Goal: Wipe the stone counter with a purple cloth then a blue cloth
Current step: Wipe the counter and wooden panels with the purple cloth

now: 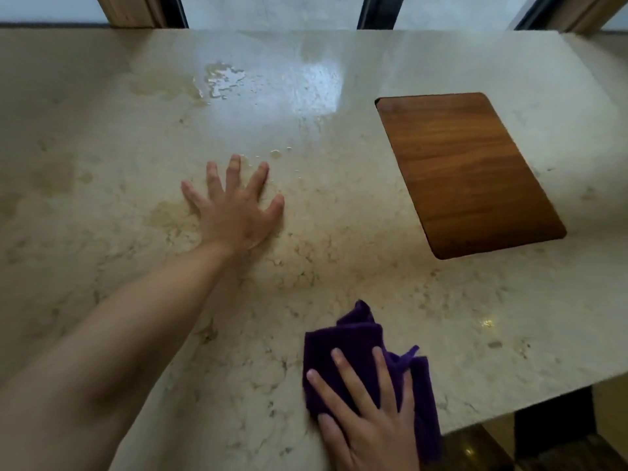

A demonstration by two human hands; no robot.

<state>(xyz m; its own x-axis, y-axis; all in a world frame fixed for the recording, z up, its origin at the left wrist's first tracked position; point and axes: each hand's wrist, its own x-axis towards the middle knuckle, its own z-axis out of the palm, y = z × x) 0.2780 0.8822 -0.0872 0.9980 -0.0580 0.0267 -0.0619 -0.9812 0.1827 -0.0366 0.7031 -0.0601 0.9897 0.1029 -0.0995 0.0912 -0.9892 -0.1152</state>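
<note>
Pressing the purple cloth [367,355] flat at the tabletop's [102,164] near edge, I am keeping my right hand's [370,419] fingers straight; my left hand [234,212] is lying open mid-tabletop. Next, I judge, comes sweeping toward the puddle [224,79] near the far edge.

Beige stone counter [339,266]: wooden board [465,171] right, water puddle [224,79] far, purple cloth [356,348] near edge.

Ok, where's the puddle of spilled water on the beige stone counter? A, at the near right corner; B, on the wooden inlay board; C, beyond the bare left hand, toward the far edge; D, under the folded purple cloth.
C: the puddle of water glistens on the beige stone counter past the flat left hand, far from the purple cloth under the right hand.
</note>
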